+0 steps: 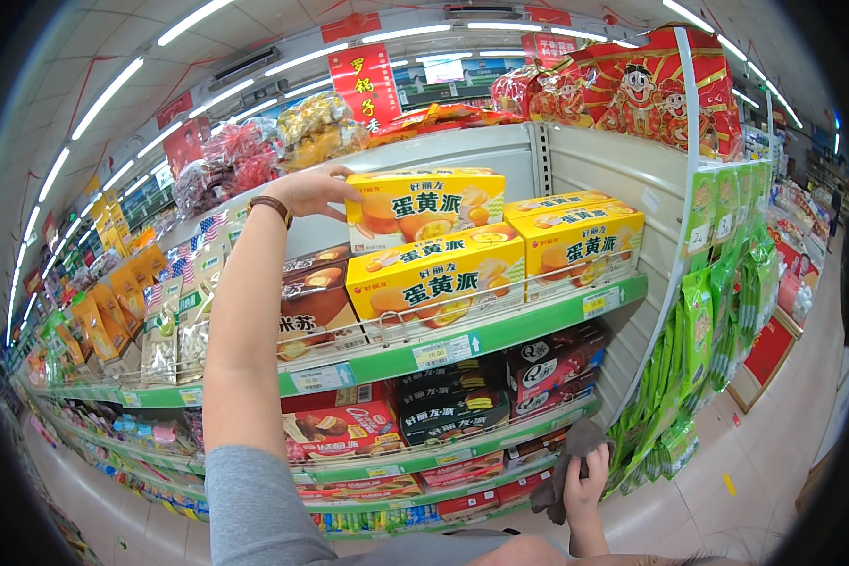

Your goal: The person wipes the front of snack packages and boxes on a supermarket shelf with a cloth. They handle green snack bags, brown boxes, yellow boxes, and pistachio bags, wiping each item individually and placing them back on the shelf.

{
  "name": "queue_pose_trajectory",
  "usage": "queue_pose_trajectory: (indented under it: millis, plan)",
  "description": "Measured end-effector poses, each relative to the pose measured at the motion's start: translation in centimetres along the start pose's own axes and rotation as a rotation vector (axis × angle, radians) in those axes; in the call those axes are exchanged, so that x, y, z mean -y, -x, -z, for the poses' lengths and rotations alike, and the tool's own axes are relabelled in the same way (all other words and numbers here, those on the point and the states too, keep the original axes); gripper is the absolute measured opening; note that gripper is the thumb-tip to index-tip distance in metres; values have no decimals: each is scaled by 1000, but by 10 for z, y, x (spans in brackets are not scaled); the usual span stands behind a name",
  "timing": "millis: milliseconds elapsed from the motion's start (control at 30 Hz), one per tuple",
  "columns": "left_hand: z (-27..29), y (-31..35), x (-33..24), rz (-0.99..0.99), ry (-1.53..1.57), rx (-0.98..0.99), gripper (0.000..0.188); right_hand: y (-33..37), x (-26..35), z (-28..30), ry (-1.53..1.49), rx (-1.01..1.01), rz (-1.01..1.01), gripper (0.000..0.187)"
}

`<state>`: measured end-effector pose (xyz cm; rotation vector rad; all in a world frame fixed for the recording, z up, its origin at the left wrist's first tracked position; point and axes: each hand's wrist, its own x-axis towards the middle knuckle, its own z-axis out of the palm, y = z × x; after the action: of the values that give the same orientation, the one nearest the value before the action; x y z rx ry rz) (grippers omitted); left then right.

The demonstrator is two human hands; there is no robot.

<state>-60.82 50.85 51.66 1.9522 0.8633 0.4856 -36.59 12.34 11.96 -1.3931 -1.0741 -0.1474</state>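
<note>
My left hand, a brown band on its wrist, reaches up to the top shelf and grips the left end of a yellow snack-cake box. That box sits on top of another yellow box in the front row. To their right are more yellow boxes; a brown box stands to the left, partly behind my forearm. Low at the right, my right hand is closed around a dark grey cloth, which hangs beside the lower shelves.
A green price rail and thin wire guard run along the shelf front. Boxed snacks fill the lower shelves. Green packets hang on the end panel at right. Bagged snacks stand at left; big red bags lie on top.
</note>
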Motion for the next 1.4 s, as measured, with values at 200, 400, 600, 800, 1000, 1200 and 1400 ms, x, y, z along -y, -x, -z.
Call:
queue_pose_trajectory:
  millis: [200, 400, 600, 800, 1000, 1200, 1400]
  plan:
    - [-3, -1, 33, 34, -312, 144, 59, 1, -6, -5, -2, 31, -6, 26]
    - [-51, 0, 21, -20, -814, 94, 81, -3, -4, -11, -24, 43, 6, 28]
    - [-97, -29, 19, -40, -948, 1, 95, -2, 0, -12, -40, 77, 8, 27]
    - [-114, -45, 14, 37, -886, 6, 96, 0, 1, -4, -38, 115, 1, 27]
    - [-114, -39, 7, 82, -789, 73, 91, 2, -1, 5, -35, 120, -12, 28]
    - [-116, -19, -3, 83, -821, 49, 84, 5, -10, 14, -16, 193, -46, 28]
    - [-131, 12, -1, -208, -979, -333, 61, -1, -18, 10, 6, 302, 16, 26]
